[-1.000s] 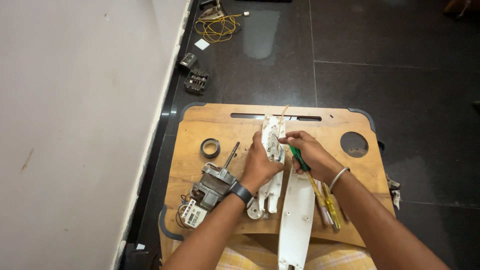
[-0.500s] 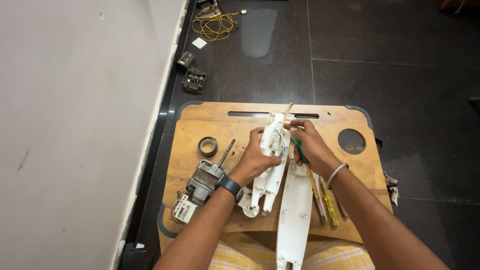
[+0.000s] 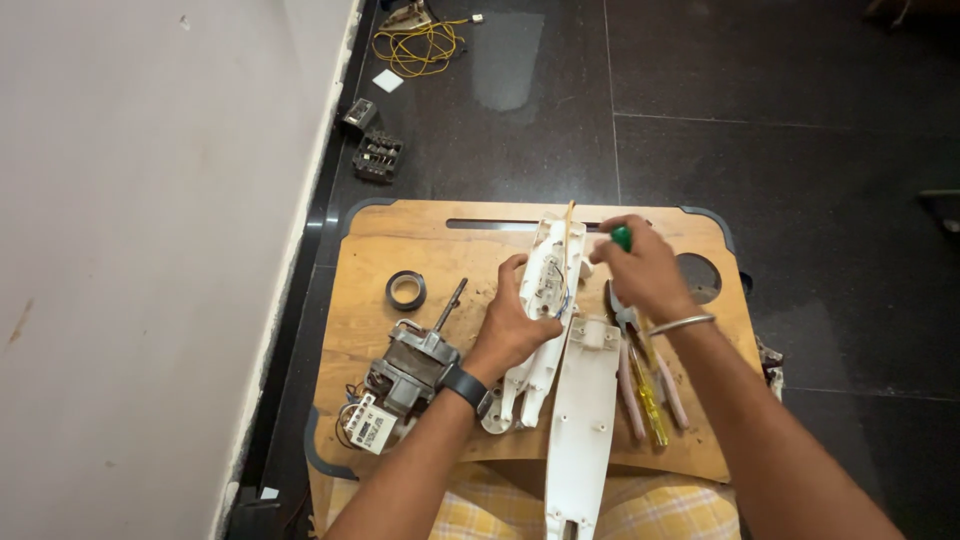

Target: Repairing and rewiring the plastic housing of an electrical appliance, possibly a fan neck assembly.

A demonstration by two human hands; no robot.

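A plain pale wall (image 3: 130,250) fills the left of the frame, meeting a dark, glossy tiled floor (image 3: 800,130) that takes up the upper right. Low in the middle sits a light wooden lap board (image 3: 400,235) with rounded corners, a slot along its far edge and a round hole at its right.

On the board's left lie a small roll of black tape (image 3: 405,290) and, below it, a grey metal electric motor (image 3: 405,370) with a shaft and a white terminal block. The left hand (image 3: 515,320) presses flat on a white plastic housing half with wiring inside (image 3: 545,290) at the board's centre. Beside it lies a long white plastic cover (image 3: 580,420), overhanging the near edge. The right hand (image 3: 640,270) is closed on a green-handled screwdriver (image 3: 622,237), just right of the housing. Below it lie pink-handled pliers and a yellow screwdriver (image 3: 645,385).

Since a second ago, the right hand has moved up and rightward, so the green handle now shows above the knuckles.

Open floor lies right of the board; yellow wire (image 3: 420,45) and small dark parts (image 3: 378,155) lie at the upper left.
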